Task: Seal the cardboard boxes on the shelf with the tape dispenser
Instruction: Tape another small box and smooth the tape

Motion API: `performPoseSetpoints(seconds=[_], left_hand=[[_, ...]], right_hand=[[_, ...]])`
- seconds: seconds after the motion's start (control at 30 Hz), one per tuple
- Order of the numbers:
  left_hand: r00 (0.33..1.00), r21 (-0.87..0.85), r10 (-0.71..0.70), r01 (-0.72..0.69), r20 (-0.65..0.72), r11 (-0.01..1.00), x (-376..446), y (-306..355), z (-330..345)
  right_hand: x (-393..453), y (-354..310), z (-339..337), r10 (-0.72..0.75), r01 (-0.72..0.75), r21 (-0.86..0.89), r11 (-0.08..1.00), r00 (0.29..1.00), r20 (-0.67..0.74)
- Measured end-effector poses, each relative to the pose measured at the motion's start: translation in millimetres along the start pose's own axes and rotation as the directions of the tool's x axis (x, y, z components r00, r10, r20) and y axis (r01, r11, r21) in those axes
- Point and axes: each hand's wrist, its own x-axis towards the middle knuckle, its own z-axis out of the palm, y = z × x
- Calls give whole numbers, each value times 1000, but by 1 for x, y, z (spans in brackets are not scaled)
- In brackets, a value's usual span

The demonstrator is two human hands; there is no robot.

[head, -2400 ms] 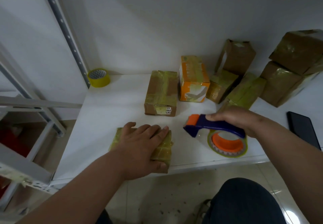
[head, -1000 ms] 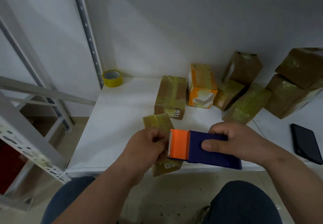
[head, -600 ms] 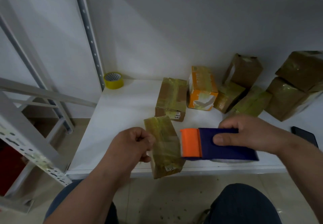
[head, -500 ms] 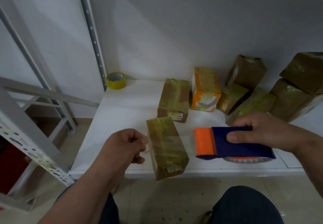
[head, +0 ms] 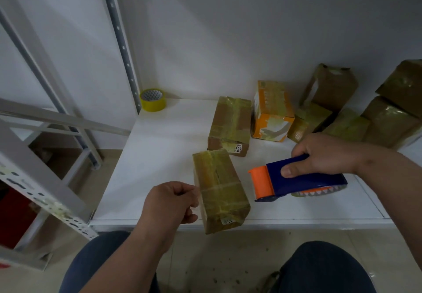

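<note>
Overhanging the shelf's [head: 159,155] near edge, the tape-slick small box [head: 219,187] looked light and stiff; the curled, seemingly empty left hand [head: 171,201] touched it, while the right hand [head: 324,153] gripped the tape dispenser [head: 296,178]; best steadied from above.

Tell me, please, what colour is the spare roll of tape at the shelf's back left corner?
Yellow; the tape roll shows clearly in the head view.

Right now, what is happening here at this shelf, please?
A person is taping small cardboard boxes on a white shelf. The right hand grips a blue and orange tape dispenser, held just right of the nearest taped box, which overhangs the shelf's front edge. The left hand is curled beside that box; whether it pinches tape is unclear. More taped boxes sit behind, and a yellow tape roll stands in the back corner.
</note>
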Motion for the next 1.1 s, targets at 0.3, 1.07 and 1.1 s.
performPoseSetpoints(seconds=[0.3, 1.07, 1.1], left_hand=[[998, -24, -57, 56, -6, 998, -7, -10, 7], [852, 842, 328, -490, 408, 226, 1, 4, 42], [860, 844, 307, -483, 408, 233, 3, 0, 44]], right_hand=[[16, 0, 5, 33, -29, -92, 995, 998, 46], [26, 24, 72, -15, 19, 388, 921, 1000, -12], [26, 24, 74, -17, 20, 392, 920, 1000, -12]])
